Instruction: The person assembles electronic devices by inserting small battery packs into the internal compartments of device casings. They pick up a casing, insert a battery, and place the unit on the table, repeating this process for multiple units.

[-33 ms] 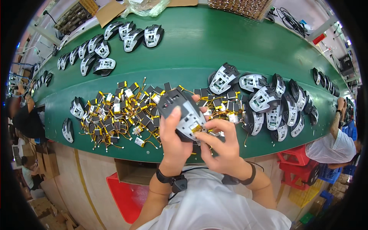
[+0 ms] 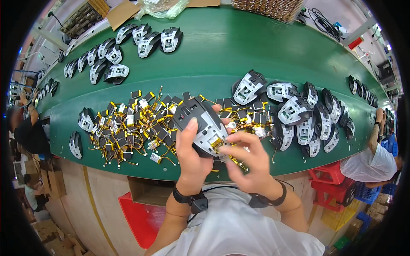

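My left hand (image 2: pixel 190 158) is closed around a black and silver-grey computer mouse (image 2: pixel 204 126) and holds it tilted above the green table. A yellow-taped battery (image 2: pixel 216 143) shows in a slot at the mouse's near end. Beside that slot is my right hand (image 2: pixel 250 160), its index finger and thumb apart and slightly blurred, the index fingertip at the mouse's edge. Whether a thin wire lies between them is too small to tell. Behind and left of the mouse spreads a heap of small batteries (image 2: pixel 128 132) with yellow tape and thin wires.
More mice (image 2: pixel 294 111) are piled at the right; others (image 2: pixel 149 45) stand at the far left. The green table (image 2: pixel 205 55) bears a woven box (image 2: pixel 273 8) at its back. Below are a red bin (image 2: pixel 141 222) and red stools (image 2: pixel 326 183). Co-workers sit at both sides.
The mouse has turned slightly in my left hand. My right thumb and index finger have moved a little apart and away from the slot.
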`<state>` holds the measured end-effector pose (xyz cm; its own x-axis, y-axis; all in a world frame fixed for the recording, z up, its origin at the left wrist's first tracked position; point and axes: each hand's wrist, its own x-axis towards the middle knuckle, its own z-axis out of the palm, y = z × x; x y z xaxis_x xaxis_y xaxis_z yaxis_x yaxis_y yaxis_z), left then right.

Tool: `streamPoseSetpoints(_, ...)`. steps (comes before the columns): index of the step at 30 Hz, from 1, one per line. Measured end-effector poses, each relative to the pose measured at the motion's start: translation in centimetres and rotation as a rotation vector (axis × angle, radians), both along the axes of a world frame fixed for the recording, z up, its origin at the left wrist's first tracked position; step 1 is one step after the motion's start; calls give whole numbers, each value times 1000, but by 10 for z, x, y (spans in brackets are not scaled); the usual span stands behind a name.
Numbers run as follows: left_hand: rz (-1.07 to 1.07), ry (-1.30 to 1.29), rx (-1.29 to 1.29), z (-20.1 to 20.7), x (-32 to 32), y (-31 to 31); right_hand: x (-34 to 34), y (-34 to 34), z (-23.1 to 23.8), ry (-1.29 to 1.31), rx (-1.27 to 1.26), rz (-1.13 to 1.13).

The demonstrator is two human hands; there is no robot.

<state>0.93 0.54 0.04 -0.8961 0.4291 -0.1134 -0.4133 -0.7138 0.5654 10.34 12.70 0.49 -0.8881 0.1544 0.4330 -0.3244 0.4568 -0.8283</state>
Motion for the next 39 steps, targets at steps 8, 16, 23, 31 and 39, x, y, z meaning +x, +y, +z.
streamPoseSetpoints(8,-188,15,-228,21,-3,1,-33,30,33,-21,143,86)
streamPoseSetpoints(16,-155,205,-344,36,-44,11,-72,57,48,-176,22,332)
streamPoseSetpoints(23,-391,326,-587,57,-125,52,-139,97,70,-305,-24,393)
streamPoseSetpoints(31,-648,524,-899,30,-197,86,-206,141,42,-520,-47,320)
streamPoseSetpoints(39,267,1270,-2131,-38,-299,73,-236,200,-24,-451,548,42)
